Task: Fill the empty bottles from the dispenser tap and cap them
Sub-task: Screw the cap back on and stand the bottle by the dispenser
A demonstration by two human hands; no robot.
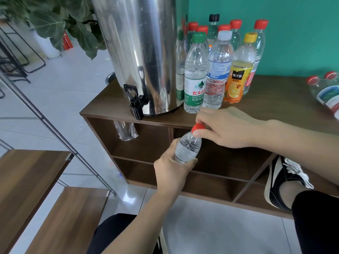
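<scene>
At upper centre a tall stainless-steel dispenser [139, 52] with a black tap [135, 101] stands on a brown wooden shelf unit [275, 99]. Lower centre, the left hand [174, 171] grips a clear plastic bottle [187, 147]; the right hand [225, 127] pinches its red cap [197, 127]. Capped bottles [218, 66] cluster upper right.

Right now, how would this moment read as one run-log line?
step: capping | left hand: grips bottle body | right hand: pinches red cap on neck | dispenser tap: untouched
</scene>
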